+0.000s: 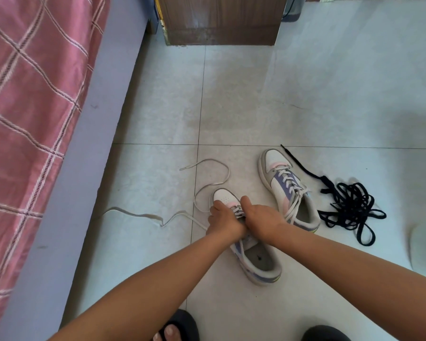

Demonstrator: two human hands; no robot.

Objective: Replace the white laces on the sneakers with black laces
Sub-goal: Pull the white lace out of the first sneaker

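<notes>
Head view: your left hand [223, 219] and right hand [261, 217] both pinch the white lace [207, 188] on the near sneaker [253, 257]. Beside it stands the far sneaker [288, 190], fully laced; just right of that, black laces [349, 203] lie tangled on the floor [256, 94].

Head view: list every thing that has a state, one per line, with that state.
Near sneaker: on the floor, partly unlaced, white lace trailing loose to the left.
Far sneaker: on the floor, fully laced in white, untouched.
Black laces: tangled heap on the floor, not threaded in either shoe.
Left hand: curled on the near sneaker's lacing.
Right hand: curled on the same lacing.
</notes>
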